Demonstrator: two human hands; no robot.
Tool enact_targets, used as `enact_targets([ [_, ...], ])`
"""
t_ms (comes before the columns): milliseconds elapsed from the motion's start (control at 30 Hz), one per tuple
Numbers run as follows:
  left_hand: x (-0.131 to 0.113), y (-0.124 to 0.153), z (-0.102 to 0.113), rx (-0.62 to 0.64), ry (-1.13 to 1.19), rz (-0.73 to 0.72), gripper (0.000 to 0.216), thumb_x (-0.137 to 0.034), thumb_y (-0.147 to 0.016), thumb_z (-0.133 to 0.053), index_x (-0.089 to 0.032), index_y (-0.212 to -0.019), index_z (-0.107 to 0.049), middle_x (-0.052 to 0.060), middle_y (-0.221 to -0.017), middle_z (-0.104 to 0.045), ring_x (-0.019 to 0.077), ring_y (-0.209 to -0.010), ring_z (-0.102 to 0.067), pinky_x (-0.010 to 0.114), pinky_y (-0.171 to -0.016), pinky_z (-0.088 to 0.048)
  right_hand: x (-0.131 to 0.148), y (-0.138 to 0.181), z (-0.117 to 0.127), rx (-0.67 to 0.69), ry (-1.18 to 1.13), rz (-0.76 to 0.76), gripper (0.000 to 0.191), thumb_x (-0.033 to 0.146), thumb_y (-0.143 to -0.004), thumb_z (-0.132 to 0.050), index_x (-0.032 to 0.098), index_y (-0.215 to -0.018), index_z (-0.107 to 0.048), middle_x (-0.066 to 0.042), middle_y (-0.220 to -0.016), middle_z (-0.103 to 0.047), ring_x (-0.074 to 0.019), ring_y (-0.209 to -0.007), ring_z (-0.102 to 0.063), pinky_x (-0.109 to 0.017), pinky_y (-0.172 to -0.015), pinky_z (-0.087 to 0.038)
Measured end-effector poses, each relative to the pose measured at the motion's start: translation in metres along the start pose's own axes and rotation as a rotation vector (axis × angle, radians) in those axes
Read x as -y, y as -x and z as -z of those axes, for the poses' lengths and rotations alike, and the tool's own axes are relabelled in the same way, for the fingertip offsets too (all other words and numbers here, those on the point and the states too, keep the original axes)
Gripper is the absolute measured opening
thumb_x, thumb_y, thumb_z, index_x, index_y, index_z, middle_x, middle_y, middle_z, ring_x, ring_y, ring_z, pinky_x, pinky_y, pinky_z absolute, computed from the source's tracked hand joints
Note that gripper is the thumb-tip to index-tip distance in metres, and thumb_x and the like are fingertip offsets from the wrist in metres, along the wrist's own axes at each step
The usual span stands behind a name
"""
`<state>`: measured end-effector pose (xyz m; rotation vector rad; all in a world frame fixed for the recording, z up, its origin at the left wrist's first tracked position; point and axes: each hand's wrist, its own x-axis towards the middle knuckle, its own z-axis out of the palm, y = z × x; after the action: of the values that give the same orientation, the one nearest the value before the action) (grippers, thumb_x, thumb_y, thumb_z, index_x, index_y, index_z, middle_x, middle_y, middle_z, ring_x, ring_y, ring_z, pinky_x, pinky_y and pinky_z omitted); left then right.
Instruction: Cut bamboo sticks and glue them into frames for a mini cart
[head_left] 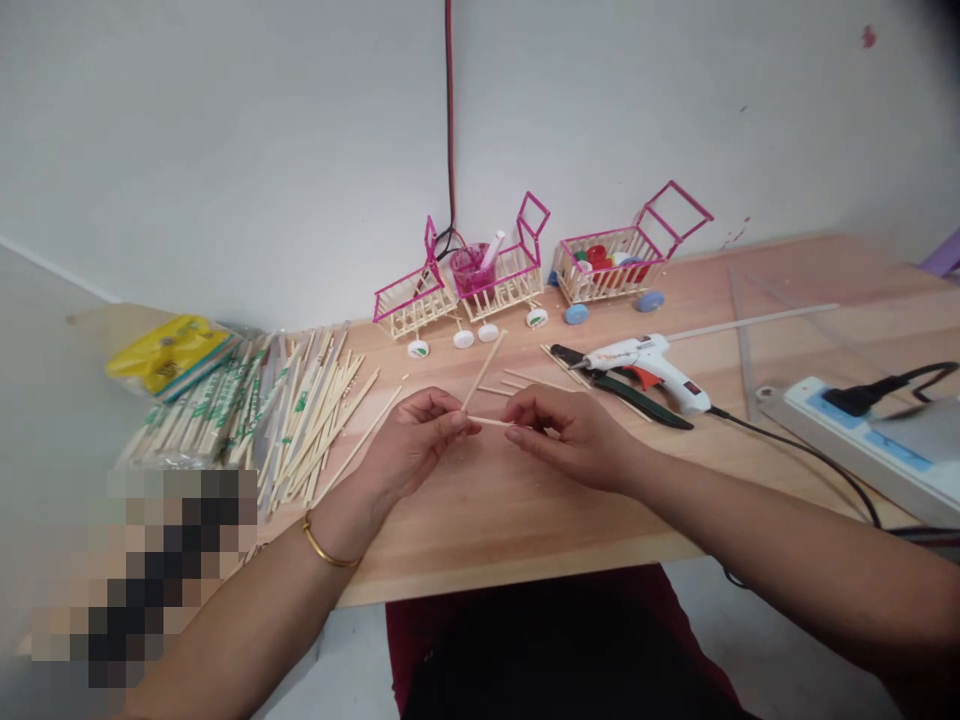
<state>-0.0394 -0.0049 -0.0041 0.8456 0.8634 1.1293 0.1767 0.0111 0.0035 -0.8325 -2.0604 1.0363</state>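
My left hand (424, 435), with a gold bangle at its wrist, pinches wooden sticks over the middle of the table. One wooden stick (485, 372) rises from its fingertips, slanting up to the right. A second, short wooden stick (491, 422) runs across to my right hand (562, 430), whose fingers close on its other end. The two sticks meet at my left fingertips; whether they are joined I cannot tell. Just beyond my right hand, several loose sticks (517, 380) lie on the table. A white glue gun (660, 370) rests beside dark-handled cutters (637, 395).
Small stick carts with pink rims (412, 300) stand along the wall, one holding bottle caps (598, 258). A pink cup (472, 268) sits among them. Loose sticks (330, 410) and packaged chopsticks (202, 400) lie left. A power strip (870, 430) and the glue gun's cord (810, 455) occupy the right.
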Motion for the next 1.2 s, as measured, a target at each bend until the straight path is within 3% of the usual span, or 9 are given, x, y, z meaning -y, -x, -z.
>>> enact_targets([
  [233,-0.0002,0.0014,0.0033,0.099,0.022,0.044,0.023,-0.018,-0.066,-0.081,-0.014,-0.084,-0.067,0.000,-0.077,-0.068,0.0130,-0.076,-0.068,0.026,-0.080,-0.053,-0.0024,-0.0007,0.0030,-0.029,0.052,-0.007,0.013,0.031,-0.088,-0.055,0.019,-0.090,-0.060,0.001,-0.069,-0.059,-0.0105,-0.061,-0.053,-0.022,-0.057,-0.040],
  [400,-0.0026,0.0017,0.0007,0.083,0.065,0.065,0.020,-0.021,-0.071,-0.078,-0.013,-0.085,-0.067,0.002,-0.075,-0.070,0.0110,-0.068,-0.066,0.033,-0.085,-0.053,-0.0039,-0.0019,0.0037,-0.030,0.068,0.000,0.012,0.030,-0.088,-0.054,0.019,-0.090,-0.059,0.001,-0.070,-0.060,-0.0110,-0.062,-0.054,-0.023,-0.059,-0.041],
  [633,-0.0063,0.0018,-0.0018,0.064,0.098,0.167,0.018,-0.023,-0.074,-0.076,-0.011,-0.078,-0.064,0.006,-0.073,-0.072,0.0103,-0.060,-0.065,0.031,-0.077,-0.055,-0.0053,-0.0035,0.0036,-0.023,0.107,0.028,0.010,0.027,-0.089,-0.053,0.018,-0.088,-0.059,0.000,-0.073,-0.060,-0.0108,-0.063,-0.053,-0.023,-0.059,-0.040],
  [967,-0.0084,0.0022,0.0024,0.148,0.160,0.332,0.016,-0.024,-0.080,-0.070,-0.011,-0.080,-0.062,0.011,-0.076,-0.073,0.0113,-0.056,-0.065,0.038,-0.079,-0.057,-0.0066,-0.0048,0.0047,0.001,0.122,0.085,0.010,0.025,-0.090,-0.052,0.018,-0.089,-0.060,0.000,-0.074,-0.060,-0.0111,-0.065,-0.054,-0.023,-0.062,-0.040],
  [1200,-0.0066,0.0041,0.0031,0.248,0.128,0.358,0.016,-0.024,-0.080,-0.069,-0.010,-0.085,-0.063,0.011,-0.081,-0.072,0.0139,-0.061,-0.067,0.040,-0.082,-0.054,-0.0093,-0.0049,0.0044,-0.020,0.136,0.185,0.007,0.021,-0.089,-0.054,0.018,-0.090,-0.061,-0.001,-0.078,-0.062,-0.0115,-0.070,-0.055,-0.023,-0.065,-0.042],
])
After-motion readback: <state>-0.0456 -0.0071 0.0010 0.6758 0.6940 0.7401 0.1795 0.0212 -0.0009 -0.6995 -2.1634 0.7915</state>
